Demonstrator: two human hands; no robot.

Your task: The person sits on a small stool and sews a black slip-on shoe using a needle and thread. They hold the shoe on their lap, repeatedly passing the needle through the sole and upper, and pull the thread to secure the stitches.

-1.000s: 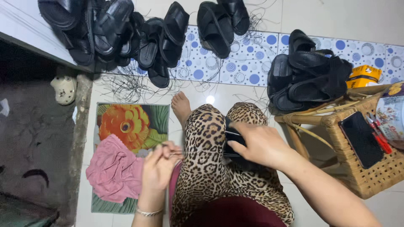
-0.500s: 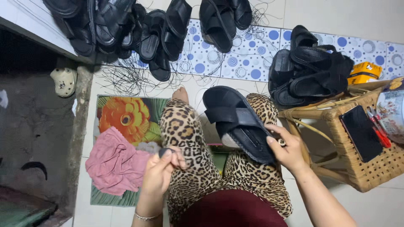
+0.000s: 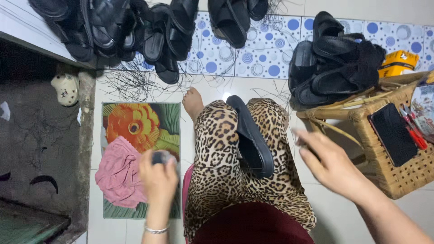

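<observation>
- While the black sandal (image 3: 251, 140) lies sole-up in the gap between your leopard-print knees, your left hand (image 3: 158, 174) sits lower left, curled round a small dark object (image 3: 159, 157) whose kind I cannot tell through the blur.
- Your right hand (image 3: 332, 165) hangs to the right of the lap, fingers loosely spread and holding nothing; it is blurred, so the fingertips are hard to read.
- The sandal rests on your legs alone, tilted, toe end toward your bare foot (image 3: 193, 101). No hand touches it, so keep your knees together or it may slide down between them.
- To do this step well, I judge it best to bring the free right hand onto the sandal and pin it by the edge before the left hand meets it with the small object.
- Hold that object firmly; a loose pinch could drop it onto the pink cloth (image 3: 118, 174) or the flowered mat (image 3: 138, 124) just beside your left leg.
- Work over your lap, not over the floor, where black trimmings (image 3: 135, 83) lie scattered near the row of sandals (image 3: 135, 31).
- A stack of black sandals (image 3: 334, 68) sits near your right hand, just beside the wicker stool (image 3: 407, 174) that carries a phone (image 3: 393, 133) and red pens (image 3: 413, 131). Keep your elbow off that stool so nothing slips.
</observation>
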